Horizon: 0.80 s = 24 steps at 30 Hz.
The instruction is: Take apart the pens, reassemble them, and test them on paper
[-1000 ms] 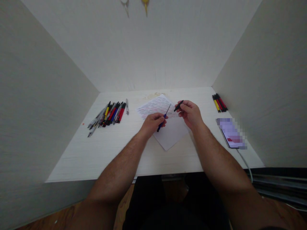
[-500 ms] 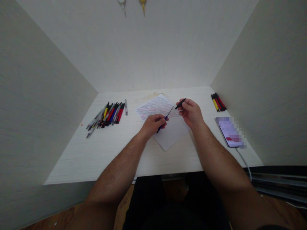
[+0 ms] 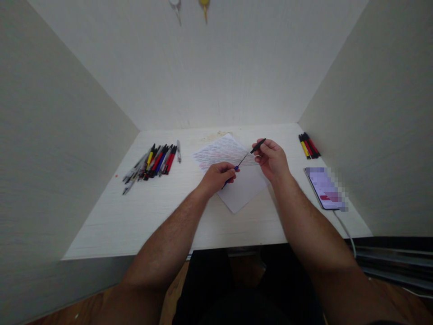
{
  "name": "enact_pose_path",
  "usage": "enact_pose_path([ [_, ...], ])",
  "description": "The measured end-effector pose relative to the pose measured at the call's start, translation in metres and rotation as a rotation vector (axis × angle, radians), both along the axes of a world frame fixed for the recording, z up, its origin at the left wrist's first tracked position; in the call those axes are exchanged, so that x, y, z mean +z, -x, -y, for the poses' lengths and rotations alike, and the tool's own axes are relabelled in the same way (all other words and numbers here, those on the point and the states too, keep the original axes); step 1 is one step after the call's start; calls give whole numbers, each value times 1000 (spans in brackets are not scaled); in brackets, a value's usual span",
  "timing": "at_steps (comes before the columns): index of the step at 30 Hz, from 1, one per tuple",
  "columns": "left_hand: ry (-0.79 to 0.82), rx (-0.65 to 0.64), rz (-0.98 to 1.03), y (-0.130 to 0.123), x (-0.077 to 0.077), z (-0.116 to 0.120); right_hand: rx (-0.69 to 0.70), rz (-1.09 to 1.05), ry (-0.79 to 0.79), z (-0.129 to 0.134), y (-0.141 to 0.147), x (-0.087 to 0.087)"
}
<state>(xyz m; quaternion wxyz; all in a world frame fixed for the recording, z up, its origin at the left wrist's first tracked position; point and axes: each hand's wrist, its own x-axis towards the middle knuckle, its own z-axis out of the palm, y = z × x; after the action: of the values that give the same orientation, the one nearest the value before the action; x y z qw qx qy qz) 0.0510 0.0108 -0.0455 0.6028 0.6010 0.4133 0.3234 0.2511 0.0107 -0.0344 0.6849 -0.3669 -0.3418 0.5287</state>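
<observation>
While the left hand [image 3: 216, 176] is closed around a blue pen part with a thin refill [image 3: 237, 165] sticking out toward the upper right, the right hand [image 3: 272, 158] pinches a black pen barrel [image 3: 258, 145] between thumb and fingertips, the remaining fingers curled in. From the head view, the tip of the refill reaches the lower end of the barrel; whether it has entered cannot be told. Both hands hover above a sheet of paper [image 3: 241, 189] covered in scribbled lines on its far half, lying turned like a diamond on the white desk [image 3: 149, 216]. To the left lies a loose pile of pens [image 3: 152, 162]; at the far right edge a smaller group of pens [image 3: 308, 145] rests by the wall. Near the right hand sits a phone [image 3: 324, 187] with a cable.
</observation>
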Motion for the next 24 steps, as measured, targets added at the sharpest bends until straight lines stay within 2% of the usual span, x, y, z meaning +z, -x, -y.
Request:
enact_pose_path([
  [24, -1, -6, -42, -1, 1, 1, -18, 61, -5, 1, 1, -1],
])
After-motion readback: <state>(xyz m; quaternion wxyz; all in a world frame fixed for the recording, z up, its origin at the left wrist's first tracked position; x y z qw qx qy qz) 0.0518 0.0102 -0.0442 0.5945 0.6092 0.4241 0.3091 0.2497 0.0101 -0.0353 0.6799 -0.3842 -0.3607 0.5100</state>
